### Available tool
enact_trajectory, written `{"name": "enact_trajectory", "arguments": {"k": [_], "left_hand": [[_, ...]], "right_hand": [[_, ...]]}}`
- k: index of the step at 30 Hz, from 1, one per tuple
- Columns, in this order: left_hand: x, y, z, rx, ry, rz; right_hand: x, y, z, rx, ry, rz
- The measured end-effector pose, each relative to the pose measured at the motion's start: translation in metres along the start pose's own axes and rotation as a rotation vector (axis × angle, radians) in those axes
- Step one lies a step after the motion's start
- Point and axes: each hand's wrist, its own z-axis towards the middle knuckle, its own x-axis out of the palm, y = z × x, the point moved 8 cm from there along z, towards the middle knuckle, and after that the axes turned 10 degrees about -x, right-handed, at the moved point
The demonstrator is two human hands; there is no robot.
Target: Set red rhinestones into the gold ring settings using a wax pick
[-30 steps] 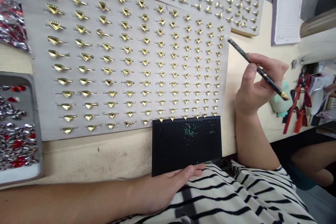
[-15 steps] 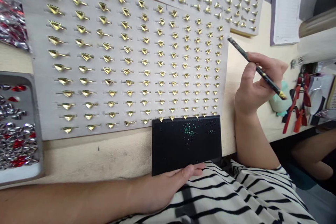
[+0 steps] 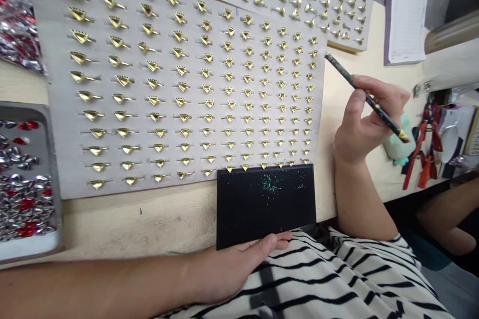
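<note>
My right hand (image 3: 368, 114) is closed around a dark, speckled pen-like stick (image 3: 346, 75), with yellow at its lower end. Its upper tip hovers near the right edge of a pale grey foam board (image 3: 194, 104), where rows of gold rings (image 3: 228, 89) with triangular heads are slotted. At the near edge of a flat black tray (image 3: 258, 214), my left hand (image 3: 247, 264) has a grip, thumb showing and most fingers hidden. Tiny green glittering stones (image 3: 269, 184) are scattered on the tray, whose far edge meets the foam board's front edge.
A second ring board (image 3: 348, 40) lies behind. On the left are a grey tray (image 3: 56, 199) of silver and red stones and a bag (image 3: 18, 30) of similar stones. Red-handled pliers (image 3: 415, 154), a mint-green lump (image 3: 398, 147) and a notepad (image 3: 407, 15) lie right, near another person's arm (image 3: 449, 214).
</note>
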Motion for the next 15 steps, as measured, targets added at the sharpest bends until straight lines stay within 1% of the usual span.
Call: {"name": "enact_trajectory", "arguments": {"k": [10, 15], "left_hand": [[-0.0019, 0.0032, 0.0052, 0.034, -0.020, -0.004], [-0.0013, 0.0020, 0.0016, 0.013, -0.006, 0.013]], "right_hand": [[0.0021, -0.0007, -0.0006, 0.033, 0.026, -0.024], [0.0029, -0.0008, -0.0007, 0.039, 0.037, -0.035]]}}
